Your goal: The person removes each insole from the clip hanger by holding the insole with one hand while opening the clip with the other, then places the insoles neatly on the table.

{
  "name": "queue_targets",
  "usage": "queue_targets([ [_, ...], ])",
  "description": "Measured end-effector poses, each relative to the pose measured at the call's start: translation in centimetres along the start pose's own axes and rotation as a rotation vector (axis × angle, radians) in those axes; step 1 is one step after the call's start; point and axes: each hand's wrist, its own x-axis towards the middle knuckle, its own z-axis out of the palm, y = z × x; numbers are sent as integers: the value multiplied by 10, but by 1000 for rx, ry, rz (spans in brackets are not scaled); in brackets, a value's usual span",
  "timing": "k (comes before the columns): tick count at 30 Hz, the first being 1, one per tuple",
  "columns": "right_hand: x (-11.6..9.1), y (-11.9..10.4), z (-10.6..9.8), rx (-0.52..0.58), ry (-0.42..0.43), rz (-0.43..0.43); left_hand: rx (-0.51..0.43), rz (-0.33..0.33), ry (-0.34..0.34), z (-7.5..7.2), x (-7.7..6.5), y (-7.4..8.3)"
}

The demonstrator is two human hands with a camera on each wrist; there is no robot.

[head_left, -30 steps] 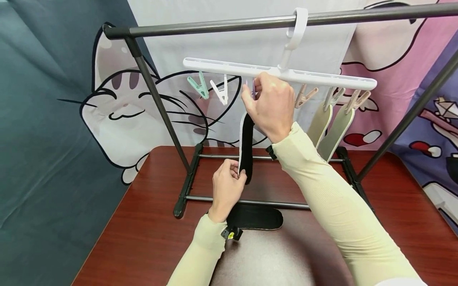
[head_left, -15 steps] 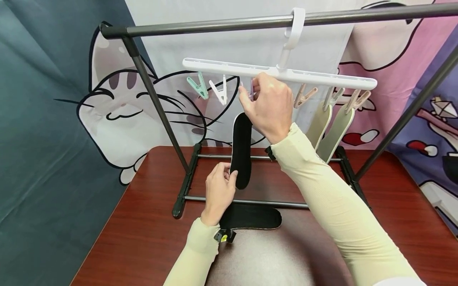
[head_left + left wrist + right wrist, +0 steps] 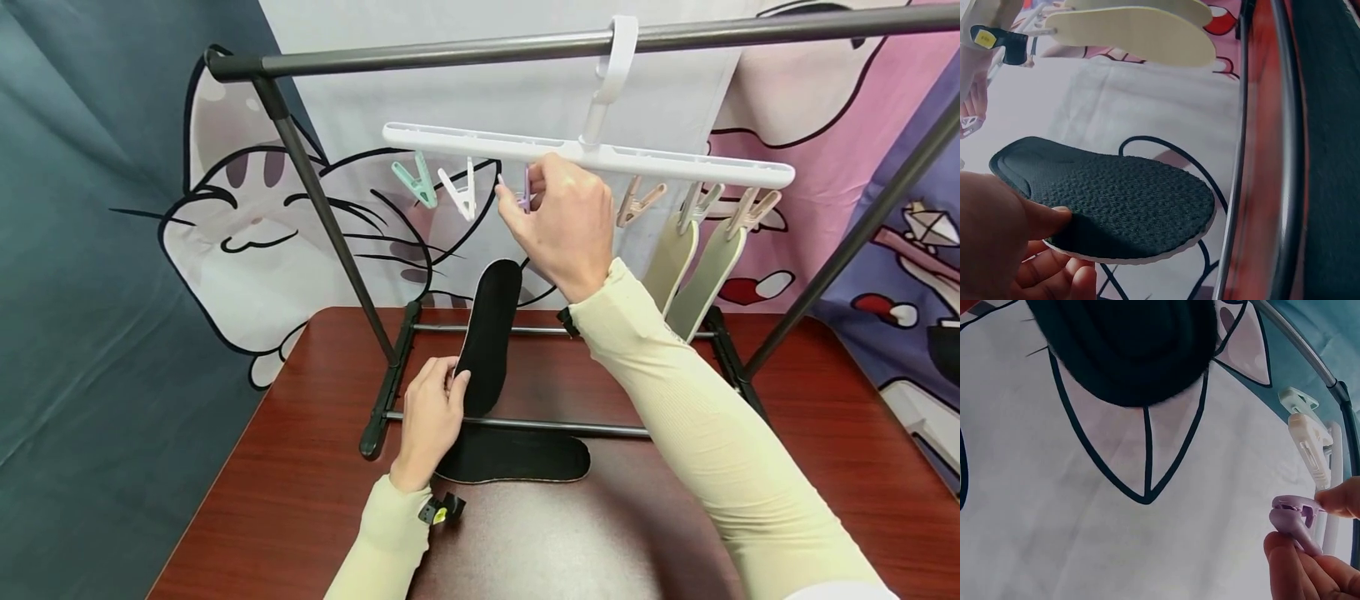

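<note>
My left hand [image 3: 432, 410] pinches the edge of a black insole [image 3: 492, 333] between thumb and fingers. The insole tilts upright over the rack's lower bar, its white underside edge showing in the left wrist view. Up at the white hanger [image 3: 510, 147], my right hand [image 3: 567, 218] pinches a purple clothespin [image 3: 1297, 519] by its handles. A gap separates the clothespin from the insole's upper end. A second black insole [image 3: 525, 454] lies flat on the table, partly overlapped by my left hand.
Two pale insoles [image 3: 705, 279] hang from clothespins at the hanger's right. Beside my right hand hang a green clothespin [image 3: 417, 178], a white clothespin [image 3: 461, 190] and a beige clothespin [image 3: 639, 202]. The hanger hooks over a dark metal rack [image 3: 442, 57] standing on the brown table [image 3: 300, 492].
My left hand has moved down and left, carrying the black insole away from the purple clothespin. The insole has turned its broad black face into view. My right hand has stayed at the hanger.
</note>
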Motion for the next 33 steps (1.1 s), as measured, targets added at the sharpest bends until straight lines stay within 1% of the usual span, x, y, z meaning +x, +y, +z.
queue_targets([
  [4, -1, 0, 0, 11, -2, 2, -8, -15, -30, -5, -5, -3],
  [7, -2, 0, 1, 18, -2, -2, -6, -13, -45, -9, -8, -4],
  [12, -2, 0, 1, 20, 3, -10, 5, 30, -63, -15, -10, -5],
  [16, -2, 0, 0, 21, 6, -14, 28, 56, -101, -17, -13, -6],
  [20, -2, 0, -1, 20, -3, -9, 74, 97, -163, -20, -17, -10],
  [25, -3, -1, -1, 21, -7, -8, 114, 181, -260, -24, -23, -15],
  [29, -3, -1, 0, 22, 4, -19, 134, 249, -362, -28, -26, -16],
  [33, -2, -1, 0, 22, 9, -22, 133, 291, -460, -30, -29, -17],
])
